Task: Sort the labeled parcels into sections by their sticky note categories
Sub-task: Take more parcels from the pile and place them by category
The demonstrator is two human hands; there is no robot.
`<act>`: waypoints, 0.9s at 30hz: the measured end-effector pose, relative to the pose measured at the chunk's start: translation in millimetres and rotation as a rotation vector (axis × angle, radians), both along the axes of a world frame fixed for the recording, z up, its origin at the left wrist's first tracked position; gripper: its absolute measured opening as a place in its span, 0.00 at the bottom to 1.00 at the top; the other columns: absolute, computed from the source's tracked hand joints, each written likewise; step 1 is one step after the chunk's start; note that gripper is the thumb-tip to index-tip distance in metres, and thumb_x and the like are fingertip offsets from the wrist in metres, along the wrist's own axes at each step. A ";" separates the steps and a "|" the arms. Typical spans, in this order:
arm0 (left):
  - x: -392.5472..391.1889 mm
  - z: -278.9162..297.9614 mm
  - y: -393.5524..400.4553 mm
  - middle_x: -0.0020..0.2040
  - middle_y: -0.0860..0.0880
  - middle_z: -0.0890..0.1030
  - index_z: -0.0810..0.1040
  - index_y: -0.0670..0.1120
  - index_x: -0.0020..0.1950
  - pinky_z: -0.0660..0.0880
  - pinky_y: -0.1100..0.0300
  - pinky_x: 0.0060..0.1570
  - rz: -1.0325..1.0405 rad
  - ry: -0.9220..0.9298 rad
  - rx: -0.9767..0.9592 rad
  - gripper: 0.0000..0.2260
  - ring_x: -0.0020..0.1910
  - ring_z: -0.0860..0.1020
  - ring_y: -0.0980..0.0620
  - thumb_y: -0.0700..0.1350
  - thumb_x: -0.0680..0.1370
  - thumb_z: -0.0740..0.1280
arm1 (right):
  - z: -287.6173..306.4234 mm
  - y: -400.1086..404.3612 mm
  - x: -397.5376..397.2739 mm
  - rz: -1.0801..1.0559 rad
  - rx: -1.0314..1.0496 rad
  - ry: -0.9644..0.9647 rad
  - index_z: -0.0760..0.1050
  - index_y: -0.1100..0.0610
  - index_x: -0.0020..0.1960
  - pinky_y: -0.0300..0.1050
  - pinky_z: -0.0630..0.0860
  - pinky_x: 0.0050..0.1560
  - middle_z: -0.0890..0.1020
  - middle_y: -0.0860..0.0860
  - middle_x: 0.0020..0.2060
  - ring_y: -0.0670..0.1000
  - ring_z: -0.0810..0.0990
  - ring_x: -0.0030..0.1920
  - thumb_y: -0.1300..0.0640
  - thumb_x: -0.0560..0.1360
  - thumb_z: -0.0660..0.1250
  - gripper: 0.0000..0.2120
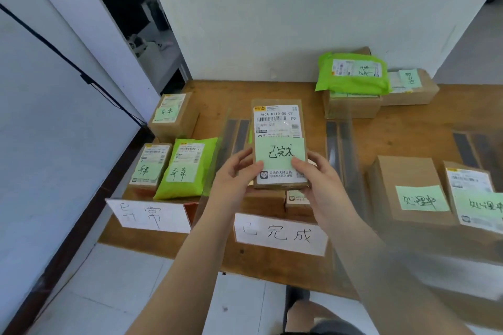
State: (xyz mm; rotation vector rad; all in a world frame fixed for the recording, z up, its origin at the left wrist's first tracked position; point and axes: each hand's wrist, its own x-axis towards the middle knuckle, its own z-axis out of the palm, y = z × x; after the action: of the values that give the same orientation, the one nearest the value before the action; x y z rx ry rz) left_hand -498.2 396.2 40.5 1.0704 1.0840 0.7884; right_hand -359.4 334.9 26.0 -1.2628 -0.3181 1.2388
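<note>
— Two hands held one parcel, yes? Where was it?

— Yes. You held the small cardboard parcel (279, 144) above the middle section, just behind the white sign "已完成" (281, 234). Your left hand (236, 175) gripped its lower left edge, thumb on the front beside the green sticky note (279, 153). Your right hand (319, 179) gripped the lower right edge, thumb on the note's corner. Both were curled round the box.

— How would it handle, do you think?

— I judge it light and stiff: a flat box you kept tilted up with fingertips only. The shipping label looked glossy, so it could slip a little. The note was the weak part; a thumb could peel it. Better to hold the cardboard sides.

— And the other things?

— Another brown box (268, 202) lay under your hands in the same section. In the left section, behind the sign "异常" (148, 215), lay a lime green mailer bag (185, 168) and two boxes. On the right stood boxes with notes "处理中" (420, 201). At the far edge of the wooden table (272, 90), a green bag (353, 73) rested on more boxes, not yet sorted, I think.
</note>
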 end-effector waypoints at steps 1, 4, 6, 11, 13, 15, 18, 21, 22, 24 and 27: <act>7.2 -0.1 8.0 0.50 0.52 0.80 0.73 0.48 0.63 0.79 0.58 0.43 -0.011 0.022 0.004 0.16 0.47 0.81 0.54 0.38 0.76 0.66 | -1.0 6.8 6.3 -0.014 -0.006 -0.006 0.69 0.54 0.65 0.54 0.75 0.61 0.83 0.51 0.52 0.52 0.82 0.54 0.57 0.73 0.70 0.22; 31.8 -2.7 30.6 0.50 0.53 0.81 0.74 0.50 0.60 0.79 0.59 0.45 -0.060 0.078 0.023 0.14 0.46 0.81 0.55 0.40 0.76 0.67 | -4.0 24.4 27.6 -0.046 -0.026 -0.033 0.69 0.55 0.64 0.55 0.76 0.60 0.83 0.52 0.52 0.52 0.82 0.52 0.57 0.74 0.69 0.20; 49.7 -5.2 44.5 0.49 0.53 0.81 0.74 0.51 0.60 0.79 0.61 0.43 -0.099 0.104 0.030 0.14 0.44 0.80 0.56 0.39 0.76 0.67 | -7.7 35.2 42.8 -0.069 -0.044 -0.039 0.69 0.54 0.63 0.57 0.77 0.57 0.83 0.53 0.53 0.54 0.83 0.51 0.56 0.74 0.68 0.19; 88.0 -17.0 78.5 0.51 0.52 0.81 0.74 0.51 0.62 0.79 0.67 0.38 -0.151 0.152 0.020 0.15 0.44 0.80 0.56 0.38 0.76 0.66 | -16.6 62.3 72.0 -0.109 -0.109 -0.113 0.70 0.54 0.64 0.54 0.80 0.51 0.83 0.50 0.50 0.52 0.84 0.48 0.56 0.76 0.67 0.18; 98.0 -25.9 92.3 0.55 0.49 0.81 0.75 0.48 0.63 0.80 0.60 0.46 -0.175 0.207 0.033 0.16 0.49 0.81 0.53 0.39 0.76 0.67 | -20.6 72.7 78.4 -0.125 -0.145 -0.122 0.69 0.54 0.64 0.51 0.81 0.49 0.83 0.50 0.51 0.51 0.84 0.48 0.56 0.76 0.67 0.17; 106.4 -35.7 106.0 0.55 0.48 0.81 0.76 0.46 0.63 0.79 0.54 0.53 -0.207 0.258 0.041 0.16 0.53 0.80 0.50 0.38 0.76 0.68 | -26.4 82.7 84.1 -0.139 -0.193 -0.140 0.69 0.53 0.64 0.50 0.81 0.48 0.83 0.50 0.51 0.51 0.84 0.48 0.57 0.76 0.66 0.17; 117.6 -50.3 124.2 0.55 0.46 0.81 0.76 0.44 0.63 0.78 0.50 0.56 -0.262 0.293 0.019 0.16 0.54 0.80 0.48 0.37 0.75 0.68 | -36.1 96.6 91.9 -0.105 -0.285 -0.261 0.68 0.54 0.65 0.50 0.81 0.49 0.82 0.51 0.54 0.51 0.83 0.50 0.56 0.78 0.64 0.17; 128.8 -62.4 139.7 0.54 0.45 0.81 0.76 0.41 0.63 0.78 0.50 0.55 -0.306 0.327 -0.005 0.16 0.52 0.80 0.47 0.35 0.75 0.68 | -43.8 110.9 99.5 -0.043 -0.377 -0.414 0.69 0.55 0.65 0.53 0.80 0.54 0.80 0.52 0.58 0.52 0.81 0.54 0.56 0.78 0.62 0.16; 132.4 -66.3 144.7 0.54 0.44 0.81 0.75 0.40 0.63 0.78 0.51 0.54 -0.318 0.341 -0.013 0.16 0.50 0.80 0.48 0.35 0.75 0.68 | -46.3 116.0 102.1 -0.028 -0.398 -0.459 0.69 0.56 0.65 0.54 0.79 0.55 0.80 0.53 0.59 0.53 0.80 0.55 0.56 0.78 0.61 0.16; 138.6 -72.8 153.9 0.54 0.43 0.81 0.76 0.39 0.61 0.79 0.53 0.50 -0.357 0.378 0.007 0.15 0.47 0.80 0.48 0.35 0.74 0.69 | -51.3 126.3 106.9 -0.008 -0.433 -0.541 0.69 0.57 0.66 0.54 0.78 0.57 0.79 0.54 0.61 0.54 0.79 0.57 0.57 0.78 0.61 0.16; 144.8 -83.4 165.5 0.54 0.44 0.82 0.78 0.40 0.58 0.79 0.52 0.51 -0.391 0.458 0.055 0.13 0.46 0.80 0.49 0.36 0.74 0.70 | -60.3 141.7 112.5 0.028 -0.501 -0.599 0.69 0.59 0.67 0.52 0.77 0.58 0.78 0.55 0.62 0.55 0.78 0.60 0.59 0.79 0.61 0.17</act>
State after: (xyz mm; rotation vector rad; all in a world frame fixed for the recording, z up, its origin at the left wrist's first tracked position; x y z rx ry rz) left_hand -353.4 561.7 -42.9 1.4988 1.1813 0.2633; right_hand -246.8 476.6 -34.3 -2.0702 -0.4703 0.9652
